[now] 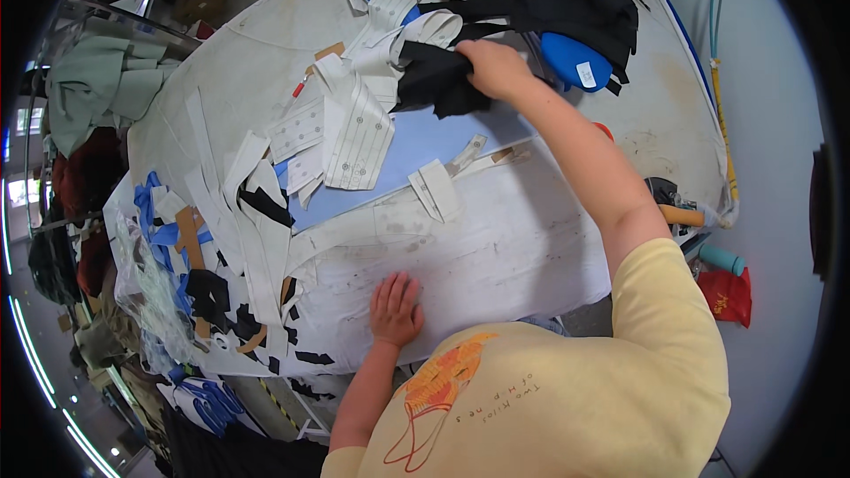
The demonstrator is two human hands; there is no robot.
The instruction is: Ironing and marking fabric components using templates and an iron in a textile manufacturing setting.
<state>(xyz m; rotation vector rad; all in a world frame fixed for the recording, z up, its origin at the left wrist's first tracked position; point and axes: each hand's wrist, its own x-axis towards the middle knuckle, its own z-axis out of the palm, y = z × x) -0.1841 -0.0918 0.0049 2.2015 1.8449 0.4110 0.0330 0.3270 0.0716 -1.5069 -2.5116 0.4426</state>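
My right hand (496,69) reaches across the table with its fingers closed on a piece of black cloth (434,80). Below the cloth lies a pale blue sheet (412,146), with white paper patterns (359,142) marked with small circles and lines spread over its left part. A folded white strip (436,193) rests on the sheet's near edge. Flat on the white tabletop (496,257), close to my body, my left hand (396,305) has its fingers stretched out and holds nothing. The underside of the black cloth is hidden.
A black cloth heap (571,0) lies at the far right, over a blue rounded piece (575,60). Long white strips (257,239) and black scraps (210,295) clutter the left side. Hanging garments (102,93) stand beyond the table's left edge. A red bag (724,296) is at right.
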